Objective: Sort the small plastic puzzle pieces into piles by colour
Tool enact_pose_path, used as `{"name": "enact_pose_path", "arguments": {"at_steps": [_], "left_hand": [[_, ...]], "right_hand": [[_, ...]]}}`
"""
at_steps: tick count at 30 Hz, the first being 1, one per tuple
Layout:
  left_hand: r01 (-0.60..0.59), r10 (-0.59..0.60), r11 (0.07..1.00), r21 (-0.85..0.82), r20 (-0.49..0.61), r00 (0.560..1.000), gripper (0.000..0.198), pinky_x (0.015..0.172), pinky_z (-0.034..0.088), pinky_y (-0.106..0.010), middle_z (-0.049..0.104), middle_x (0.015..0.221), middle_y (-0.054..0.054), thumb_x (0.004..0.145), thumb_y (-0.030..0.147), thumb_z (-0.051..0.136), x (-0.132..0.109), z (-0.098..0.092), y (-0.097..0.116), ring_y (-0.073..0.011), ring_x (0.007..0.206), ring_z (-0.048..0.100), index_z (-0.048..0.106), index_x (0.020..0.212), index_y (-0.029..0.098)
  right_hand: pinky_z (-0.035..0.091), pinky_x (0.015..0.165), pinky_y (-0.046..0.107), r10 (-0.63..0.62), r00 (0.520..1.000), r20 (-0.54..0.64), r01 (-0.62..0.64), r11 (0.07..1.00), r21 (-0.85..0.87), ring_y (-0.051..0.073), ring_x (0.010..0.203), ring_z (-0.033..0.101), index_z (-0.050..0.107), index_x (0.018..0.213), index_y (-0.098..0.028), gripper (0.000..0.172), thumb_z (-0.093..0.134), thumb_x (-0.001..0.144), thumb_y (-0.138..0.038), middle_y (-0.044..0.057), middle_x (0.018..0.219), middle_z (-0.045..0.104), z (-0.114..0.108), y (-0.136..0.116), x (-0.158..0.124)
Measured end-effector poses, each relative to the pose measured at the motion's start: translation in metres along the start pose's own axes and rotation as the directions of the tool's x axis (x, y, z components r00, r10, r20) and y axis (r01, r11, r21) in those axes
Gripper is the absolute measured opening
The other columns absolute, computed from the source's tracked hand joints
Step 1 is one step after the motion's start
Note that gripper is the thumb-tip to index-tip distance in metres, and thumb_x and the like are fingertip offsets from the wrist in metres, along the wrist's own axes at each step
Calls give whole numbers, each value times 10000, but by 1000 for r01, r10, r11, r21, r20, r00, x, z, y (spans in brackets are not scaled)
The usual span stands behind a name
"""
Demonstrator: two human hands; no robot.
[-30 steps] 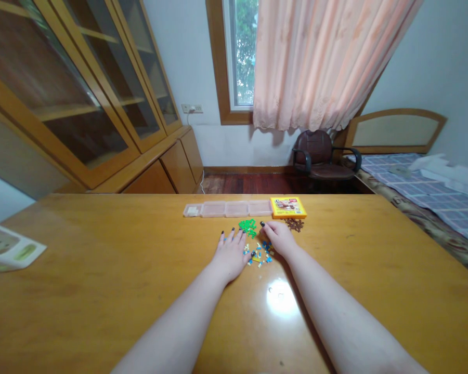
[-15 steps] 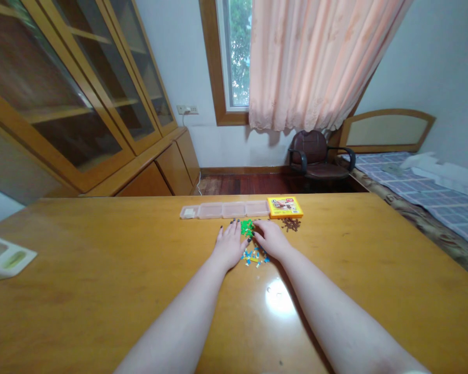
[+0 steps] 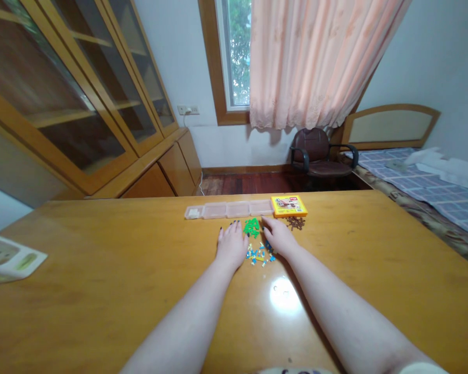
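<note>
My left hand (image 3: 232,244): flat on the tabletop (image 3: 101,270), fingers spread, just left of the green bricks (image 3: 251,227). My right hand (image 3: 278,236): palm down, fingers loose, tips at the same bricks, nothing pinched. Mixed bricks (image 3: 259,254): between both hands. Brown bricks (image 3: 295,223), box (image 3: 288,205), tray (image 3: 228,210): near the tabletop's far edge.
</note>
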State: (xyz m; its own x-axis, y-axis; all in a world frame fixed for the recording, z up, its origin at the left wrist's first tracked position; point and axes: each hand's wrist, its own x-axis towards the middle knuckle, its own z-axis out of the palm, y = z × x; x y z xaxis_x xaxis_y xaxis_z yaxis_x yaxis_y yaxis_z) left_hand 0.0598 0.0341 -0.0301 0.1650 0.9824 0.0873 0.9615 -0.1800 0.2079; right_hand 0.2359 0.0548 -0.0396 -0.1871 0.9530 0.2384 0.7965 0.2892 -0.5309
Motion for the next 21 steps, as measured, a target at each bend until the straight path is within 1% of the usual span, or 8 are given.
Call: {"name": "enact_pose_path", "arguments": {"at_steps": [4, 8, 10, 12, 15, 17, 18, 21], "left_hand": [[12, -12, 1000, 26, -4, 1000, 456, 1099, 190, -519, 505, 1342, -139, 893, 301, 334, -11, 2, 12, -255, 1268, 412, 484, 1290, 134], [75, -75, 996, 37, -13, 997, 473, 1092, 167, -562, 459, 1377, -157, 868, 303, 380, -11, 3, 12, -296, 1299, 359, 484, 1292, 122], [90, -93, 995, -51, -61, 994, 450, 1100, 189, -528, 480, 1362, -134, 864, 288, 387, -3, 2, 1, -276, 1281, 385, 499, 1276, 146], [59, -102, 963, -263, -155, 983, 402, 1091, 267, -440, 543, 1299, -94, 872, 262, 361, 8, 1, -14, -225, 1227, 450, 541, 1220, 176], [-26, -291, 724, -690, -339, 895, 356, 991, 405, -333, 627, 1144, -82, 877, 244, 318, 21, 2, -35, -179, 1101, 547, 592, 1090, 164], [-74, -451, 549, -832, -369, 813, 309, 943, 435, -321, 652, 1060, -68, 870, 264, 342, 26, 5, -42, -181, 1038, 577, 608, 996, 172], [-92, -491, 492, -866, -363, 792, 285, 930, 439, -319, 659, 1029, -58, 865, 275, 362, 26, 6, -43, -182, 1018, 584, 612, 960, 180], [-115, -489, 419, -901, -330, 807, 253, 911, 435, -310, 667, 986, -35, 860, 299, 395, 26, 9, -40, -179, 988, 587, 622, 914, 199]], "right_hand": [[329, 1042, 390, -125, 988, 93, 130, 991, -40, 209, 1162, 533, 592, 1208, -194, 383, 434, 861, -168, 77, 1248, 599, 0, -5, -2], [251, 1082, 458, -109, 981, 159, 134, 980, -151, 242, 1251, 453, 546, 1267, -171, 413, 445, 867, -188, 114, 1340, 512, 1, -9, -6], [221, 1088, 486, -131, 974, 186, 166, 969, -183, 260, 1301, 387, 502, 1311, -180, 439, 459, 881, -256, 120, 1400, 440, 0, -13, -9], [173, 1096, 516, -194, 950, 243, 242, 952, -186, 271, 1352, 298, 439, 1360, -206, 489, 460, 893, -349, 109, 1456, 352, -2, -18, -14], [116, 1111, 522, -276, 893, 356, 350, 923, -161, 258, 1379, 237, 332, 1421, -214, 561, 401, 913, -443, 96, 1489, 284, -2, -29, -21], [93, 1119, 514, -283, 873, 396, 371, 914, -164, 253, 1382, 228, 283, 1441, -200, 589, 356, 923, -471, 96, 1493, 273, -1, -36, -24], [78, 1121, 519, -275, 873, 403, 369, 913, -176, 258, 1385, 216, 269, 1447, -192, 604, 342, 923, -485, 96, 1495, 264, 1, -39, -24], [28, 1109, 561, -226, 893, 390, 333, 913, -234, 296, 1396, 163, 254, 1452, -169, 663, 318, 909, -544, 101, 1507, 221, 7, -48, -20]]}}
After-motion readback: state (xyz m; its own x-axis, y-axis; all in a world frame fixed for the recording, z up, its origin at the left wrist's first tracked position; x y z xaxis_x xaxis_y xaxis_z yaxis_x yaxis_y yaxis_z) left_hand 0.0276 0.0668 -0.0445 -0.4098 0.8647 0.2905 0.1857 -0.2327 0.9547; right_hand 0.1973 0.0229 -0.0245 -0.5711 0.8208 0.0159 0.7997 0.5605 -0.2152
